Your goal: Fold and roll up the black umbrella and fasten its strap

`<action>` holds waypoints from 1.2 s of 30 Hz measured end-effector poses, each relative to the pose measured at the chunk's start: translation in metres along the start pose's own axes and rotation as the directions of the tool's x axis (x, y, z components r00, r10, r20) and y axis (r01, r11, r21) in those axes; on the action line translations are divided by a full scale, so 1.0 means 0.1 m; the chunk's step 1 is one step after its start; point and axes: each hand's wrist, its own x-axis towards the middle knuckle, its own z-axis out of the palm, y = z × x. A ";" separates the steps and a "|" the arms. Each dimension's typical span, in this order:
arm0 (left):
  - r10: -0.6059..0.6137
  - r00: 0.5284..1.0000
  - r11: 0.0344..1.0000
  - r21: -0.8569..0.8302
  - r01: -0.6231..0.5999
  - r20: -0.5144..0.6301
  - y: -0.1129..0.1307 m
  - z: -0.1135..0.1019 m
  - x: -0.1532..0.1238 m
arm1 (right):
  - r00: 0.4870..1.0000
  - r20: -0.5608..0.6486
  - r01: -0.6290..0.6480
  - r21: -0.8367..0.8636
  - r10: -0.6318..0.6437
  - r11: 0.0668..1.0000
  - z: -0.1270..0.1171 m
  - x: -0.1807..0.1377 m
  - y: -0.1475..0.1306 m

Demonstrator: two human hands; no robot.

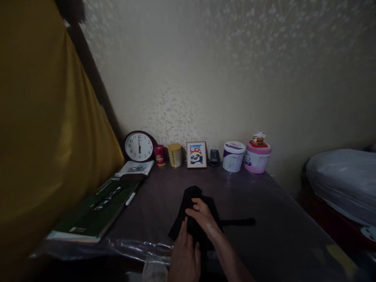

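Observation:
A black piece of fabric (pixel 192 194), folded and with a strap (pixel 239 222) running out to the right, lies near the front of the dark table; its exact kind cannot be made out. My left hand (pixel 185 252) rests on its near left part, fingers stretched out and pointing away from me. Just beyond and to the right, my right hand (pixel 204 217) lies over the middle of the fabric, with its fingers a little bent and apart. Parts of the fabric are hidden under both hands.
Along the wall stand a clock (pixel 138 147), a red can (pixel 159 155), a yellow-lidded tin (pixel 175 156), a framed panda picture (pixel 196 155), a black device (pixel 214 157) and two tubs (pixel 233 157). Left lie a green book (pixel 96 211) and a white marker (pixel 130 199). Clear plastic (pixel 141 248) edges the table (pixel 264 199).

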 end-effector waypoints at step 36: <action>-0.001 0.999 0.987 0.160 -0.006 0.046 -0.25 0.07 -0.15 | 0.822 0.279 0.555 -0.195 -0.496 0.809 -0.06 -0.20 0.01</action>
